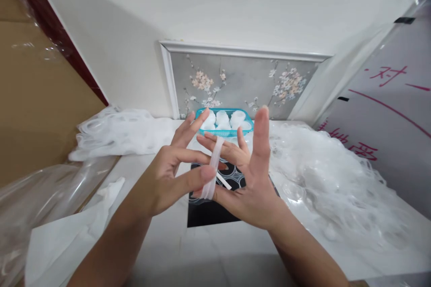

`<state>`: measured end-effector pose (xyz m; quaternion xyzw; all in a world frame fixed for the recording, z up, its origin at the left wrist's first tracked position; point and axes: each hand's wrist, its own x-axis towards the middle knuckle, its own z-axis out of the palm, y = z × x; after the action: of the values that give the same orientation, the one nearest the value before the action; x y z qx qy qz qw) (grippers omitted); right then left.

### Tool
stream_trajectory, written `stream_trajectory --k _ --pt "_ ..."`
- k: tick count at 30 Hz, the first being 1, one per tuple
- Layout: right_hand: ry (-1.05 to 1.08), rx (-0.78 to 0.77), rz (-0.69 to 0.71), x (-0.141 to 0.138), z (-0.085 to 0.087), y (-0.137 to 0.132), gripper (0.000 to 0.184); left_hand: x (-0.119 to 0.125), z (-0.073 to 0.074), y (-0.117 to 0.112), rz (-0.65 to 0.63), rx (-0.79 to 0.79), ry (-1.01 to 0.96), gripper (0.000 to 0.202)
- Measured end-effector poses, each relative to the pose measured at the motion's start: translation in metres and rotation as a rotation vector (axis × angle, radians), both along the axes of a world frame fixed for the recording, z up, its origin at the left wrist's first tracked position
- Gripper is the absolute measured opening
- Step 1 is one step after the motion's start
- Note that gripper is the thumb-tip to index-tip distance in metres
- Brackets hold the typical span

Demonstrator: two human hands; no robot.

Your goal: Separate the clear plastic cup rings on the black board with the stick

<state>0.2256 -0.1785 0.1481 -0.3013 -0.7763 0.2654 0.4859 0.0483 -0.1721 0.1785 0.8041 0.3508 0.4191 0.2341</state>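
Note:
A translucent white elastic-looking band (pixel 213 172) is held up between my two hands above a black patterned mat (pixel 205 213). My left hand (pixel 178 170) pinches the band's near side between thumb and index finger, with its other fingers stretched forward. On my right hand (pixel 249 179), the band loops around the thumb and some of the fingers, spanning the space between them. The right index finger points up, outside the loop. Behind the band, a narrow white strip (pixel 224 181) shows over the mat, partly hidden by my hands.
A blue basket (pixel 224 133) with several white rolled bundles stands by the wall. Loose translucent rings (pixel 336 179) are heaped at the right; a flatter pile (pixel 124 132) lies at the left. White sheets (pixel 74 237) and clear plastic (pixel 37 202) lie near left, beside cardboard (pixel 40 98).

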Motion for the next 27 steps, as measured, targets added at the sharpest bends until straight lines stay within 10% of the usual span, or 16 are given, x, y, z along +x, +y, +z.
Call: stream_trajectory --k 12,27 --pt "0.021 -0.034 0.048 -0.002 0.000 0.004 0.093 0.004 0.001 -0.004 0.069 0.022 0.020 0.022" --pt "-0.038 -0.079 0.166 0.001 0.005 0.010 0.082 0.009 -0.005 0.008 -0.036 -0.129 -0.470 0.018"
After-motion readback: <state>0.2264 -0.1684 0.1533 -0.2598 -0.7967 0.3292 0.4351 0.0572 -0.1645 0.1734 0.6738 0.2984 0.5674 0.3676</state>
